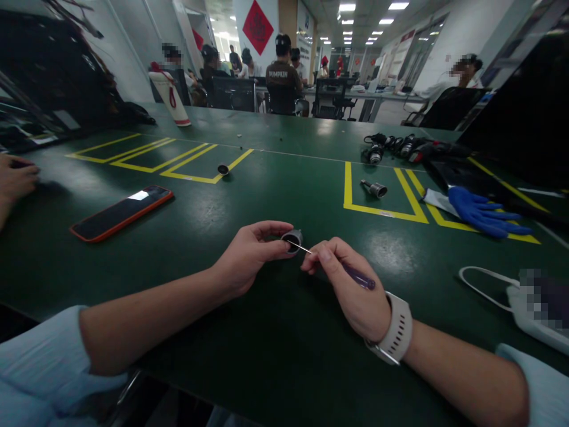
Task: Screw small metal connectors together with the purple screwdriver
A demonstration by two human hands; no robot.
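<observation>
Between thumb and fingers, my left hand grips a small round metal housing, its dark hollow opening turned toward me. My right hand is closed around a screwdriver with a dark purple handle. The thin shaft points left, and its tip reaches into the housing's opening. What the tip touches inside is too small to make out. Both hands are just above the green table, near its front edge.
A phone in an orange case lies left, near another person's hand. A small dark cap and a metal part with a stem lie by yellow tape outlines. Farther right are dark cabled devices and a blue glove.
</observation>
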